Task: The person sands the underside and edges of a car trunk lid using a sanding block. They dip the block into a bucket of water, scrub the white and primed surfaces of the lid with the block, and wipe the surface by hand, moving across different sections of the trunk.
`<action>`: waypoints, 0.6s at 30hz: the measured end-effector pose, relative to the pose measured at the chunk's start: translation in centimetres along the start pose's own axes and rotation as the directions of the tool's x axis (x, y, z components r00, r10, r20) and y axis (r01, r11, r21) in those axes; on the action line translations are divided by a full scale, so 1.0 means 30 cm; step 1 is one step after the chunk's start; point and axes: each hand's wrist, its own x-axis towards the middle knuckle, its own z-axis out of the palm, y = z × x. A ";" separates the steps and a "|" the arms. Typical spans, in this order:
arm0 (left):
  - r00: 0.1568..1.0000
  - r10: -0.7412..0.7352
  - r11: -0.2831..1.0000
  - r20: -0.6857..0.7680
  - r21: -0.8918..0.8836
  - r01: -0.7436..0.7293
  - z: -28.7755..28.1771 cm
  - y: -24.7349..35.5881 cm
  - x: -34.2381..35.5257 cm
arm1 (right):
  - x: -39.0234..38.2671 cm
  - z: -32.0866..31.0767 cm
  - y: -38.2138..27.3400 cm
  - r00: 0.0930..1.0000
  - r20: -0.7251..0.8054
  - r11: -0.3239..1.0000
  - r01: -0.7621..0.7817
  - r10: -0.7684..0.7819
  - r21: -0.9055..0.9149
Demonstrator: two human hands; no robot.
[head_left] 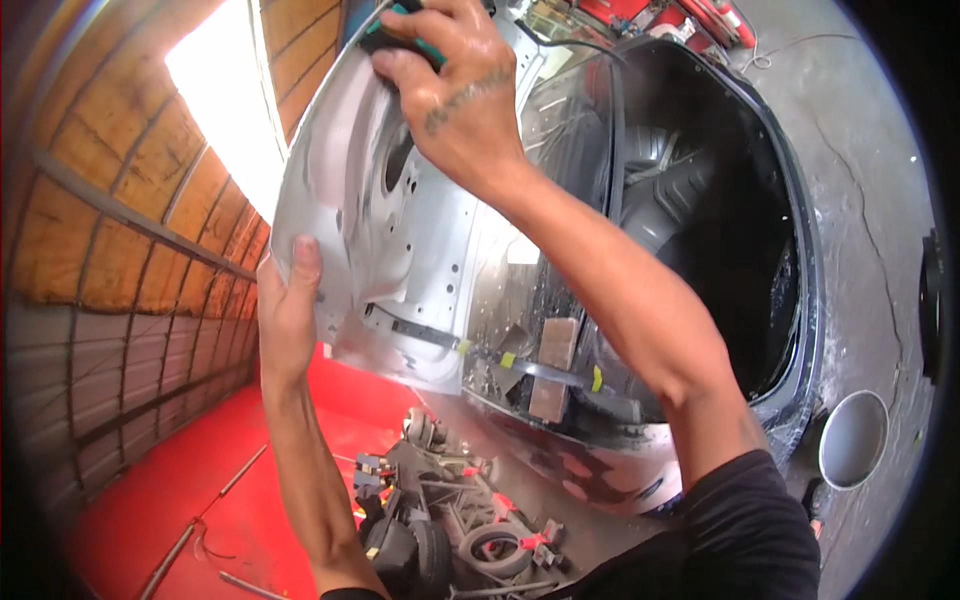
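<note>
A silver-grey car panel (335,165), with patches of lighter and darker finish, stands raised at the upper left of the car body. My left hand (290,305) grips its lower left edge, thumb on the near face and fingers hidden behind. Near the panel's top, my right hand (455,65) is closed around a small black and teal block (405,38), which is against the panel's upper edge. The hand partly covers the block, so its exact kind does not show. Holes dot the panel's bare metal inner side (430,240).
The car body (640,400) has a large dark opening on the right. A brown block (555,370) and yellow tape bits lie on it. Below are a red floor area (240,470), a jumble of parts with a wheel (495,550), and a round bucket (853,440) at right.
</note>
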 end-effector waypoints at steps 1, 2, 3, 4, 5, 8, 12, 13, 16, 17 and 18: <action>1.000 -0.028 0.999 0.000 0.022 0.028 -0.002 -0.003 -0.001 | 0.017 0.006 0.007 0.995 -0.020 0.995 -0.099 0.099 0.021; 0.999 -0.047 0.998 0.006 0.038 0.047 -0.007 -0.004 -0.006 | -0.023 -0.001 -0.023 0.995 -0.020 0.995 -0.097 0.098 0.024; 0.998 -0.060 0.997 -0.011 0.050 0.060 -0.025 -0.017 -0.010 | -0.083 -0.009 -0.122 0.997 -0.006 0.995 -0.078 0.078 0.055; 0.998 -0.063 0.997 -0.007 0.047 0.063 -0.022 -0.025 -0.007 | -0.110 -0.027 -0.163 0.999 0.006 0.996 -0.050 0.050 0.076; 0.997 -0.074 0.996 0.003 0.051 0.074 -0.019 -0.027 -0.010 | -0.117 -0.024 -0.134 0.999 0.009 0.994 -0.043 0.042 0.101; 0.999 -0.036 0.999 0.002 0.028 0.036 0.000 0.001 -0.005 | -0.040 -0.002 0.007 0.999 -0.033 1.000 -0.026 0.025 -0.018; 0.997 -0.028 0.998 -0.067 0.061 0.032 -0.016 -0.019 -0.011 | -0.122 0.009 -0.149 0.998 -0.022 0.998 -0.058 0.059 0.020; 0.999 -0.022 0.999 -0.046 0.037 0.024 -0.010 -0.013 -0.012 | -0.129 -0.032 -0.211 0.991 0.048 0.978 -0.135 0.129 0.158; 0.999 -0.030 0.999 -0.010 0.018 0.030 -0.002 0.005 -0.004 | -0.077 0.003 -0.016 0.998 0.016 0.997 0.061 -0.060 -0.048; 0.999 -0.046 0.999 -0.010 0.020 0.047 -0.004 0.008 0.000 | -0.024 0.000 0.013 0.999 -0.002 0.999 -0.033 0.033 -0.020; 0.999 -0.046 0.999 -0.012 0.019 0.047 -0.010 -0.001 0.000 | -0.027 0.002 0.006 1.000 -0.001 0.999 -0.031 0.031 -0.018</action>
